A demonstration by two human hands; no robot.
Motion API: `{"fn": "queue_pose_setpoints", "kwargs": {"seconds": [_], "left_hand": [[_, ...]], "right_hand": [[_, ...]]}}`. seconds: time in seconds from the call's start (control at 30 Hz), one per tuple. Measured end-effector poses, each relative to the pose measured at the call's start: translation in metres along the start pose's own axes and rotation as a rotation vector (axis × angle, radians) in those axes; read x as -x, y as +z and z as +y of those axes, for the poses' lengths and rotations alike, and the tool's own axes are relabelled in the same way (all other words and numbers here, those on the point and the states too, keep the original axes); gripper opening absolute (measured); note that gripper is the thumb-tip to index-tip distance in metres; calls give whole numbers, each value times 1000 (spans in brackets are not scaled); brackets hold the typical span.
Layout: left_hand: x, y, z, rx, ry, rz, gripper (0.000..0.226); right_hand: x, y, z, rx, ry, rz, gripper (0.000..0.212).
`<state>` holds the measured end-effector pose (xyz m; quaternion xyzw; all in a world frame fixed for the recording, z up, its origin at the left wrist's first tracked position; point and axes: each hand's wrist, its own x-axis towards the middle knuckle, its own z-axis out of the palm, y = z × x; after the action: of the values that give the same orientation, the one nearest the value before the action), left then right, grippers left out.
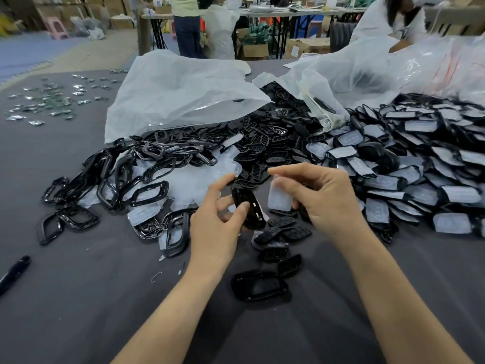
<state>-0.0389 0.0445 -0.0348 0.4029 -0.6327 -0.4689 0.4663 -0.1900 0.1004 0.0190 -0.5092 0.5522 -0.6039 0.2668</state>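
Observation:
My left hand (pixel 217 219) grips a black plastic key-fob shell (pixel 250 212) on edge, thumb on its near side, index finger stretched out above it. Just to its right, my right hand (pixel 322 198) pinches a translucent white rubber pad (pixel 280 198) between thumb and fingers. Both hands hover over the grey table (pixel 78 298), a short gap apart. Under them lie a few black button plates (pixel 286 229), and a black shell half (pixel 259 285) sits nearer to me.
Black ring frames (pixel 118 185) and loose white pads pile at the left, black button plates in the middle, several assembled pieces (pixel 420 174) at the right. White plastic bags (pixel 178 93) lie behind. A black pen (pixel 14 271) rests at the left edge. People stand at far tables.

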Motion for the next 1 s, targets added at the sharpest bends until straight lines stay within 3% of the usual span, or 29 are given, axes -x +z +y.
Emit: {"fn": "queue_pose_setpoints", "kwargs": {"seconds": [0.1, 0.2, 0.4, 0.5, 0.63, 1.0], "left_hand": [[0, 0, 0, 30, -19, -11, 33], [-1, 0, -2, 32, -35, -30, 16], [0, 2, -4, -53, 35, -50, 11], [0, 3, -4, -73, 30, -53, 13], [1, 4, -3, -71, 40, -92, 7], [5, 2, 1, -157, 158, -147, 49]], "right_hand": [[2, -2, -1, -128, 53, -181, 18], [4, 2, 0, -90, 65, -245, 13], [6, 11, 8, 167, -3, -184, 25], [6, 17, 11, 350, -95, -138, 19], [5, 18, 15, 383, -66, -121, 11], [4, 15, 17, 327, 53, -83, 19]]}}
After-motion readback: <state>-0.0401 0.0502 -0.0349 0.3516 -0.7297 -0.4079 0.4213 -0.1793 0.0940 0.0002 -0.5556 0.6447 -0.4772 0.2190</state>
